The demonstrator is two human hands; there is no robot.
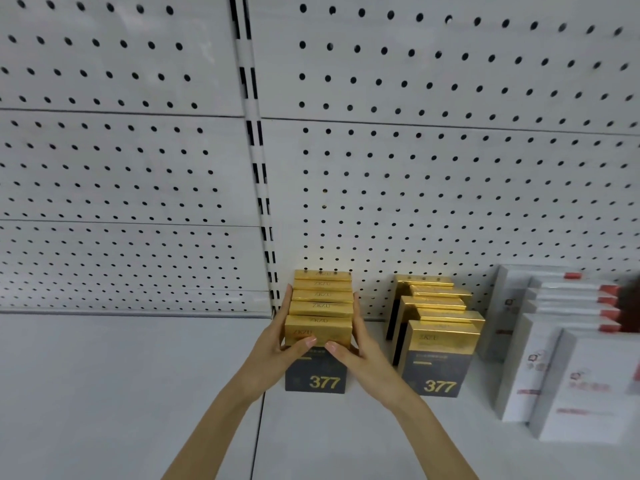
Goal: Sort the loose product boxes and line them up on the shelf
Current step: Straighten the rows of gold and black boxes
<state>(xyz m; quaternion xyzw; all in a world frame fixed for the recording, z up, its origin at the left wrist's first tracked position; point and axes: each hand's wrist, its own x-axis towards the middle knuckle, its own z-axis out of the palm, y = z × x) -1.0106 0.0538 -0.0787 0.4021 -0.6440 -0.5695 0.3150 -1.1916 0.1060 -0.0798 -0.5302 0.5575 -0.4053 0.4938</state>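
A row of several gold-topped dark boxes [320,306] marked 377 stands upright on the white shelf [121,375], running back to the pegboard. My left hand [277,344] lies along the row's left side, thumb across the front box. My right hand [360,341] lies along its right side, thumb likewise on the front box. Both hands clasp the row between them. A second row of the same gold boxes [438,327] stands a little to the right, slightly staggered.
White boxes with red marks [561,348] stand in rows at the far right. A perforated white pegboard [450,168] forms the back wall, with a slotted upright [258,150] between two panels. The shelf's left half is bare.
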